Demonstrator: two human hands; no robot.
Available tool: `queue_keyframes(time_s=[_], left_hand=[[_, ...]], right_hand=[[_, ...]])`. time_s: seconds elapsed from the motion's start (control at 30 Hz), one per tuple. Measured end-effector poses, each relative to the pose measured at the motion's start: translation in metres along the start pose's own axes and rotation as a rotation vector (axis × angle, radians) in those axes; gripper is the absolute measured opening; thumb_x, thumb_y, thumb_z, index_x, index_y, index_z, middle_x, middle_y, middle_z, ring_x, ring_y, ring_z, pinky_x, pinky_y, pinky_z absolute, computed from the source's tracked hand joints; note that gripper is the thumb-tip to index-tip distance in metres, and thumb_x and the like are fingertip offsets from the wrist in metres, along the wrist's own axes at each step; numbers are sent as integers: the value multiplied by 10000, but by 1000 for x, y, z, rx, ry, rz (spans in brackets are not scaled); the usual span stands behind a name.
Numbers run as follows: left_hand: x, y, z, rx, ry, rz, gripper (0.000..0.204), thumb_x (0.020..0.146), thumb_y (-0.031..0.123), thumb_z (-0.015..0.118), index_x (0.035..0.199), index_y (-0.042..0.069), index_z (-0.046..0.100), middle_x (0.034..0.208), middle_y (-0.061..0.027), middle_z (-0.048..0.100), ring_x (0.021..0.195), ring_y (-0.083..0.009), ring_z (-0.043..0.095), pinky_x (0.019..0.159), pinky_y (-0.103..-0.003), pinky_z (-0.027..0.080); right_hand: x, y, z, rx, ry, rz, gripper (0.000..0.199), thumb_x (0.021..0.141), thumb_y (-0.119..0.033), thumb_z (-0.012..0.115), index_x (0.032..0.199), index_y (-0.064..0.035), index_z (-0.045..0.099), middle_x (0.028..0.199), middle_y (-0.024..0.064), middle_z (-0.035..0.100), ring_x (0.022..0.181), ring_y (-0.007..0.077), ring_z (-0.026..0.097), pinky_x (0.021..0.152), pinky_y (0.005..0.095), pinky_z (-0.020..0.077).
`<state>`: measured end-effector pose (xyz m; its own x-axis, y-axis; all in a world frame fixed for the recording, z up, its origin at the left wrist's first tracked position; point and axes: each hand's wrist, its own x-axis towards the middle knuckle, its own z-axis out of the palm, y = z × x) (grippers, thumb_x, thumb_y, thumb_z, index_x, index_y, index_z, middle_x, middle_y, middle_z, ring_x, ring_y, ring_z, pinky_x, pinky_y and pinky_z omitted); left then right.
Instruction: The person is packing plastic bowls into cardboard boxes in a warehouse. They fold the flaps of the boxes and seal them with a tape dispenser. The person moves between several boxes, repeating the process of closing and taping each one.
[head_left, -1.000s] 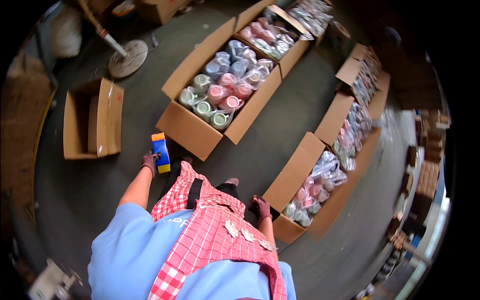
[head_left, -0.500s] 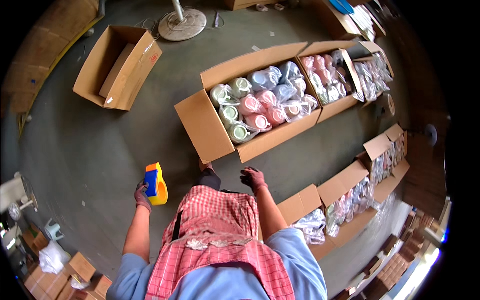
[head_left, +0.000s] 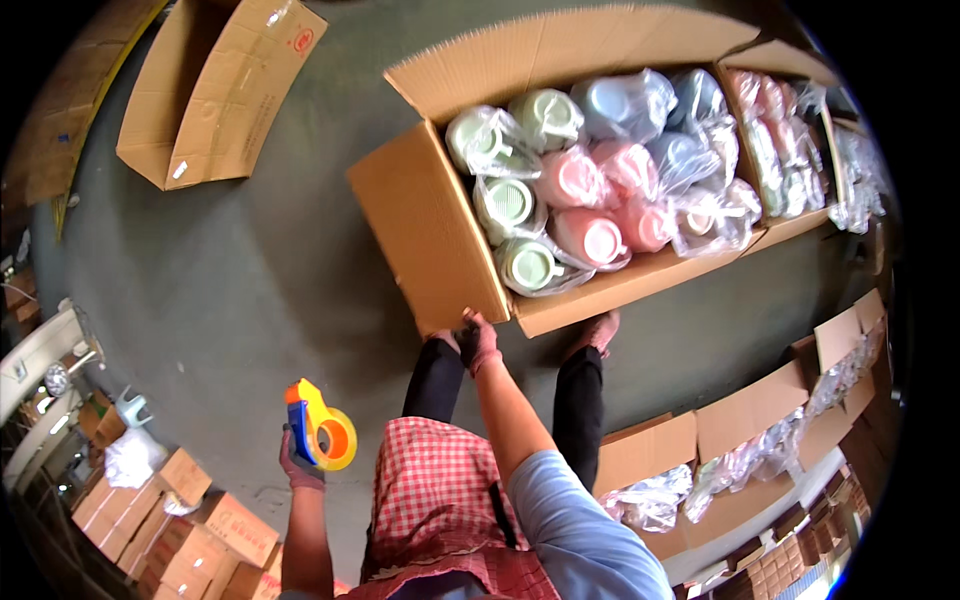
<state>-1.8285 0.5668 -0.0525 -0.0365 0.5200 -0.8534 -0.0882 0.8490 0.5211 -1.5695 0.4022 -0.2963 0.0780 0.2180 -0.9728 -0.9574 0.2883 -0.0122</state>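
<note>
My left hand [head_left: 303, 462] is wrapped round a blue and yellow tape dispenser [head_left: 307, 410] with an orange-yellow roll, held out to the left over the floor. In front of me stands an open cardboard box [head_left: 625, 288]. My right hand [head_left: 480, 343], in a dark reddish glove, is at the near edge of the box's left end flap [head_left: 430, 230], its fingers closed on that edge. The flap is folded outward. Inside the box, plastic-wrapped cups stand in rows: green ones [head_left: 532, 266], pink ones [head_left: 600, 242] and blue ones [head_left: 620, 105].
An open carton [head_left: 235, 100] lies at the far left. To the right continues another filled box [head_left: 790, 225], with more open boxes [head_left: 750, 410] at the lower right. Stacked cartons [head_left: 235, 530] and a white bag [head_left: 133, 460] are at the lower left.
I have come closer to the cup-filled box. My right hand has moved forward and left to the end flap, which it now grips. The tape dispenser stays in my left hand.
</note>
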Motion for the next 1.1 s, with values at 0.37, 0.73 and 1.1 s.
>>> queue_keyframes(time_s=[0.37, 0.73, 1.1], left_hand=[[-22, -57, 222, 215, -133, 274, 317, 730, 214, 527, 1004, 54, 534, 1003, -52, 540, 932, -185, 510, 854, -308, 382], [73, -241, 419, 521, -314, 571, 346, 683, 126, 586, 1011, 23, 546, 918, -23, 547, 837, -122, 496, 781, -241, 386], [73, -245, 393, 455, -398, 588, 492, 635, 268, 622, 1040, 6, 522, 905, -33, 540, 808, -138, 492, 723, -264, 400]], right_hand=[[-63, -114, -51, 311, -593, 380, 265, 779, -325, 506, 911, -96, 519, 778, 69, 553, 682, 250, 500, 618, 290, 404], [-49, -391, -97, -293, 183, -104, 582, 739, -414, 560, 1158, -68, 351, 1045, 111, 419, 757, 297, 489, 646, 454, 449], [39, -389, -148, -2106, 511, -797, 337, 682, -245, 630, 944, -47, 558, 833, 94, 599, 718, 203, 587, 618, 321, 480]])
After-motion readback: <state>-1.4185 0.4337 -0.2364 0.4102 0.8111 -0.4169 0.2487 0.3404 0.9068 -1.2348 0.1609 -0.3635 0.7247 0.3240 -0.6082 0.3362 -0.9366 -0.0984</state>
